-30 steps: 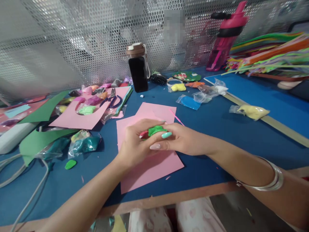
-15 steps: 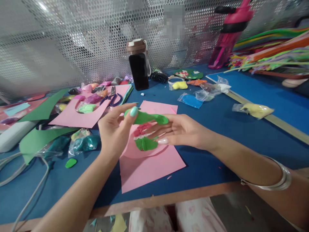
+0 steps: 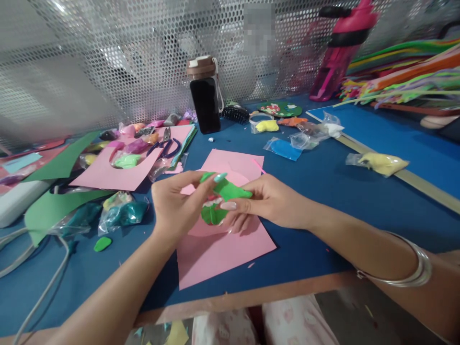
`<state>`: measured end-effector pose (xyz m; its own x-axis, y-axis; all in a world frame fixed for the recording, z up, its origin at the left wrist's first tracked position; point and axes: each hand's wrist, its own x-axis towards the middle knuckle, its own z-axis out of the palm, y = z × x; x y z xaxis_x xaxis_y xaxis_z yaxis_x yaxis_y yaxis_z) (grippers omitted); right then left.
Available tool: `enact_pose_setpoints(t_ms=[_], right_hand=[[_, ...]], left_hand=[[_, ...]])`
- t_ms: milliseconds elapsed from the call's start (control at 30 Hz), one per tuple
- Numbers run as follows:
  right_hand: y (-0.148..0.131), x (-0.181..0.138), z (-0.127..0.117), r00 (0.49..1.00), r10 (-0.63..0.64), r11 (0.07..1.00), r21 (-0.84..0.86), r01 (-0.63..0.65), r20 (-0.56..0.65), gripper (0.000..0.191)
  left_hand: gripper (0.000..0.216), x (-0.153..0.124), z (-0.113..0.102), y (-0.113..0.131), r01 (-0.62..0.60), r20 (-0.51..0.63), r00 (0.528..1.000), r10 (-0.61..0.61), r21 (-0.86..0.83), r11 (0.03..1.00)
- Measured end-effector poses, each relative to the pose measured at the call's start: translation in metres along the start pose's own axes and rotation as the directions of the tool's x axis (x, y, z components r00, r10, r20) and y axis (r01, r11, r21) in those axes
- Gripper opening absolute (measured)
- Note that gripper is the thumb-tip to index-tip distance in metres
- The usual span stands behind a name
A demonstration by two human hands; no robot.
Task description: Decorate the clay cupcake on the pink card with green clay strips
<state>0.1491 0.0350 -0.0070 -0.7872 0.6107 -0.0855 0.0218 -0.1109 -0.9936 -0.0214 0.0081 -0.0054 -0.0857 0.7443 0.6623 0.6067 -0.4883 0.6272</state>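
**Handicraft Workspace**

A blue-topped table is serving as a craft spot; whether in a home or elsewhere is not showing. Bags of colored clay, scissors and pink paper are cluttering it, and bundled pipe cleaners are fanning out at the right.

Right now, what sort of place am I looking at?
Probably a craft table: scissors lie near a pink sheet with a rounded cut-out, and the left hand and right hand hold a green clay-like piece.
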Motion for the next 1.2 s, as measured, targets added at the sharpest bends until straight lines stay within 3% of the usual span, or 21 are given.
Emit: enact_pose_setpoints(t_ms=[67, 133, 233, 333, 400, 467, 533, 600, 633, 733, 833, 867, 933, 1033, 1133, 1200], right_hand=[[-0.001, -0.001, -0.001, 0.998, -0.034, 0.999, 0.004, 0.034, -0.055, 0.028], [-0.003, -0.003, -0.001, 0.993, -0.093, 0.996, 0.011, 0.094, -0.078, 0.022], [-0.005, -0.008, 0.0, 0.986, -0.164, 0.986, 0.008, 0.164, 0.02, 0.034], [-0.005, -0.009, 0.001, 0.984, -0.136, 0.99, -0.023, 0.14, 0.113, 0.037], [-0.003, -0.008, 0.002, 0.991, -0.065, 0.997, -0.039, 0.07, 0.118, 0.029], [-0.002, -0.006, 0.002, 0.995, -0.004, 0.999, -0.038, 0.008, 0.095, 0.037], [-0.002, -0.004, 0.0, 0.998, 0.009, 0.999, -0.042, -0.006, 0.059, 0.044], [-0.003, -0.003, -0.002, 0.999, -0.031, 0.999, -0.043, 0.032, 0.022, 0.047], [-0.004, -0.003, -0.003, 0.998, -0.063, 0.998, -0.03, 0.063, 0.002, 0.046], [-0.005, -0.002, -0.007, 0.987, -0.144, 0.986, 0.071, 0.15, -0.076, 0.037], [-0.003, -0.002, -0.009, 0.983, -0.161, 0.968, 0.179, 0.174, -0.087, 0.037], [-0.003, -0.002, -0.008, 0.983, -0.171, 0.963, 0.199, 0.181, -0.068, 0.038], [-0.002, -0.004, -0.004, 0.983, -0.182, 0.964, 0.191, 0.183, -0.024, 0.038], [-0.003, -0.007, 0.004, 0.993, -0.112, 0.993, 0.028, 0.111, 0.033, 0.037], [-0.005, -0.008, 0.008, 0.996, -0.001, 0.997, -0.07, 0.007, 0.086, 0.027], [-0.006, -0.008, 0.006, 0.994, 0.035, 0.999, -0.045, -0.03, 0.106, 0.027]], left_hand=[[0.021, 0.003, -0.004, -0.005, 0.049, -0.114, 0.992, -0.052, -0.027, 0.998], [0.022, 0.006, -0.006, -0.008, 0.045, -0.139, 0.989, -0.057, -0.084, 0.995], [0.041, 0.005, -0.005, -0.009, -0.059, 0.085, 0.994, 0.071, -0.137, 0.989], [0.043, 0.001, -0.001, -0.008, -0.237, 0.29, 0.921, 0.259, -0.109, 0.965], [0.03, -0.001, 0.0, -0.006, -0.364, 0.33, 0.866, 0.375, -0.097, 0.926], [0.014, -0.002, -0.001, -0.005, -0.475, 0.345, 0.813, 0.469, -0.071, 0.877], [0.016, 0.0, -0.003, -0.003, -0.54, 0.342, 0.789, 0.51, -0.008, 0.842], [0.023, 0.002, -0.007, -0.002, -0.525, 0.319, 0.818, 0.48, 0.071, 0.848], [0.023, 0.003, -0.009, -0.002, -0.476, 0.286, 0.856, 0.43, 0.112, 0.872], [0.024, 0.005, -0.013, -0.002, -0.211, 0.087, 0.976, 0.197, 0.206, 0.955], [0.02, 0.004, -0.012, -0.005, -0.037, -0.103, 0.993, 0.052, 0.142, 0.989], [0.016, 0.003, -0.011, -0.005, -0.044, -0.092, 0.994, 0.053, 0.1, 0.994], [0.03, 0.001, -0.006, -0.006, -0.132, 0.029, 0.991, 0.131, 0.036, 0.991], [0.042, -0.003, 0.0, -0.007, -0.356, 0.223, 0.913, 0.343, 0.021, 0.934], [0.034, -0.005, 0.003, -0.007, -0.525, 0.281, 0.82, 0.499, 0.023, 0.85], [0.029, -0.005, 0.003, -0.006, -0.564, 0.306, 0.789, 0.533, 0.016, 0.826]])
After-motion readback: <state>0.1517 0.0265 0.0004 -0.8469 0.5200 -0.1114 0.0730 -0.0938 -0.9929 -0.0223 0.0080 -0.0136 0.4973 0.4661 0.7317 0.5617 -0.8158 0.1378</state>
